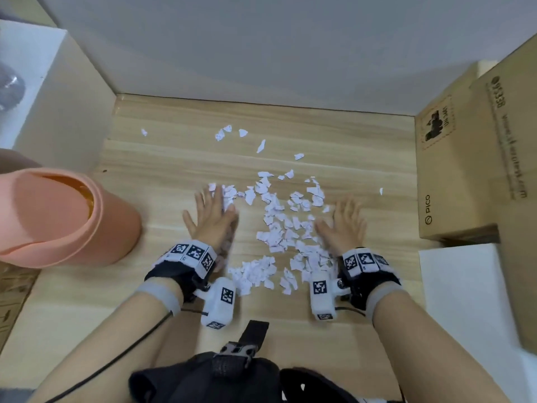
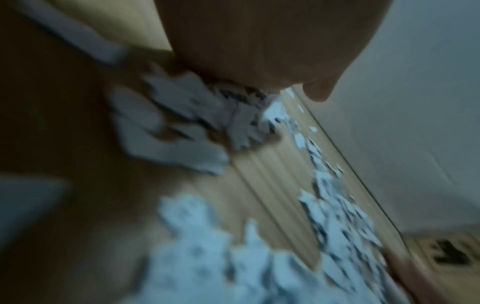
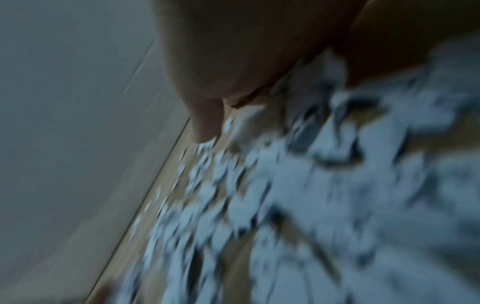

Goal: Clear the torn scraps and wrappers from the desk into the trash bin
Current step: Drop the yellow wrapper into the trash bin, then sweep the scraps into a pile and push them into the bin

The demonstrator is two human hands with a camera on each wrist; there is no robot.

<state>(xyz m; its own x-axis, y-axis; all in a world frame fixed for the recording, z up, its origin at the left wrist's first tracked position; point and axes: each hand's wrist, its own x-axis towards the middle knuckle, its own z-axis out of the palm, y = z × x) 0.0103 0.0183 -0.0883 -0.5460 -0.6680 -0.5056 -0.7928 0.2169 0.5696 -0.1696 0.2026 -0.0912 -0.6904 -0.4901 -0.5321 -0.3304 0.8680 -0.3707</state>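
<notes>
Light wood-grain table (image 1: 348, 135), white torn paper scraps (image 1: 276, 225) scattered all over the middle, pink trash bin (image 1: 66, 216) at the left, cardboard boxes (image 1: 453, 175) at the right.

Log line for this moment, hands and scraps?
left hand: flat, open | right hand: flat, open | paper scraps: loose between hands on desk | trash bin: left

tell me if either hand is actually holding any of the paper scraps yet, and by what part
Nothing is held. The left hand and right hand lie flat with straight fingers on the desk, flanking the paper scraps.
</notes>
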